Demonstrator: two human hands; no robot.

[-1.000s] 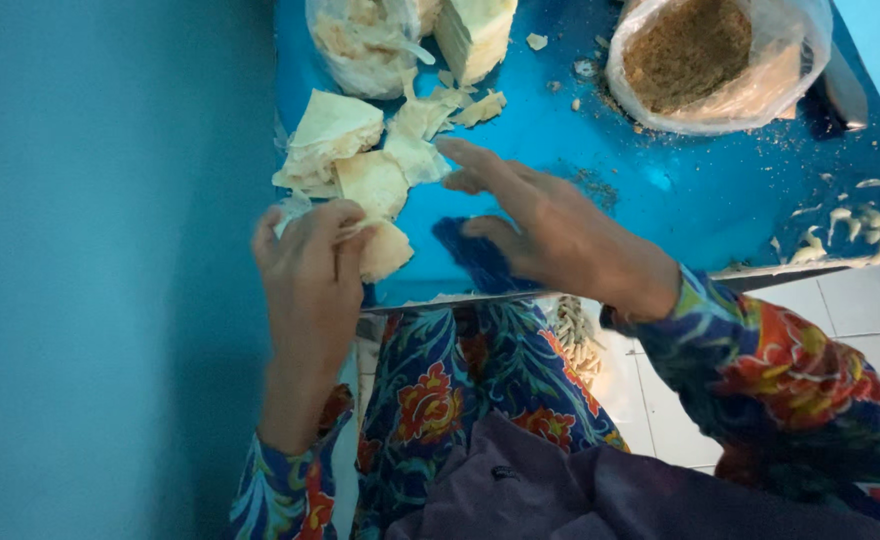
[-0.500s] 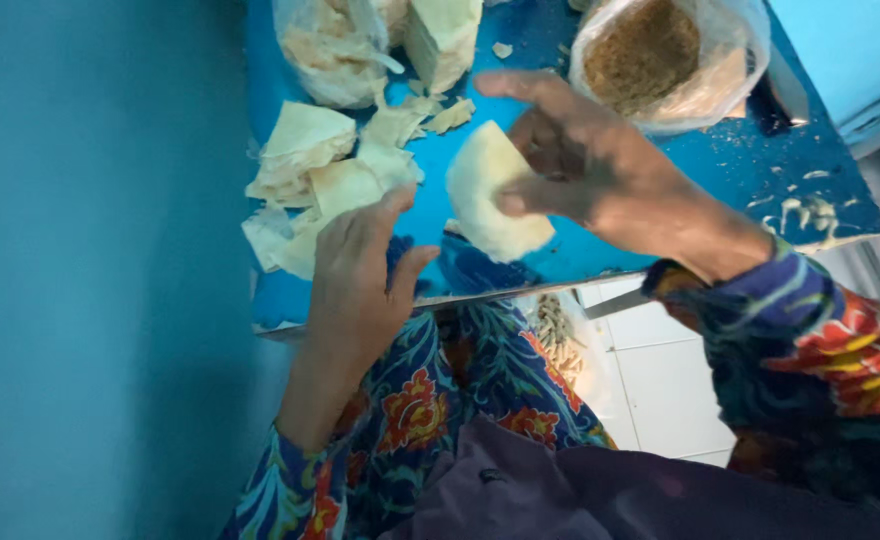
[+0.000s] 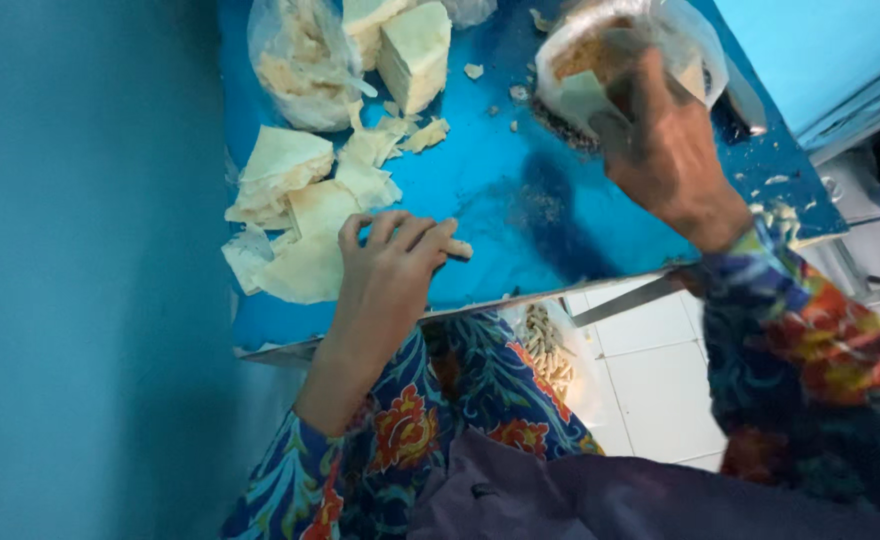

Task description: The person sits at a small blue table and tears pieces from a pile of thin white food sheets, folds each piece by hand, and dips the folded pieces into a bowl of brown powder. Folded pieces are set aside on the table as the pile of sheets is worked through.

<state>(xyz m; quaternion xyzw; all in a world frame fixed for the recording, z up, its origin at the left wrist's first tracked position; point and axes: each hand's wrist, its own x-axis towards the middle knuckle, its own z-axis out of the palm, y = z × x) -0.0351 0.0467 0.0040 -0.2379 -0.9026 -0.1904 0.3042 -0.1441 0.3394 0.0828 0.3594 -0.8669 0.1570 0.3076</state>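
Right hand [image 3: 660, 140] has carried its gripped pale wrapper [image 3: 582, 95] to the filling bag [image 3: 700, 60]; left hand [image 3: 395, 265] rests open.

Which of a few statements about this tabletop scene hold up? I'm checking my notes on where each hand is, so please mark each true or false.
1. The right hand is at the clear bag of brown crumbs. True.
2. The left hand is lifted high above the table. False: it rests on the blue tabletop, beside the thin pale sheets.
3. The pale block lies at the table's far side. True.
4. The tabletop is red. False: it is blue.
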